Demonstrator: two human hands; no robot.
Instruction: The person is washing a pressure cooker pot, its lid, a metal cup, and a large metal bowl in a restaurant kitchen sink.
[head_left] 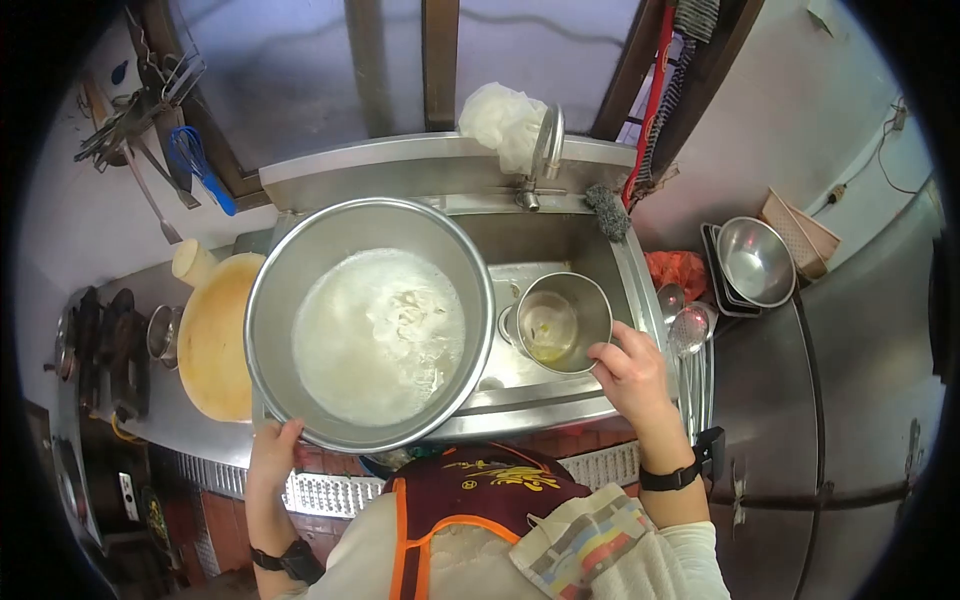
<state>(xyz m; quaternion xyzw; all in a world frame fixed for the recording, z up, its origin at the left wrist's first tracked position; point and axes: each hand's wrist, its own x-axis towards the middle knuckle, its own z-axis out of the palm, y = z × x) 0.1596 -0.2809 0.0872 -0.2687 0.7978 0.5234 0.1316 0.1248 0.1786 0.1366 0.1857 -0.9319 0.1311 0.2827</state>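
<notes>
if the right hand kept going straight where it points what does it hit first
The small steel pot, whose rim the right hand grips; past it, likely the large steel bowl, though depth is unclear.

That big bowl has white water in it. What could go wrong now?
1. Only the left hand grips the big bowl, at its near rim. It might tip and slosh the white liquid onto the apron.
2. The right hand holds the small pot by its rim above the sink. It could slip and clatter down.
3. A spill to the left might wet the wooden board beside the bowl.
</notes>
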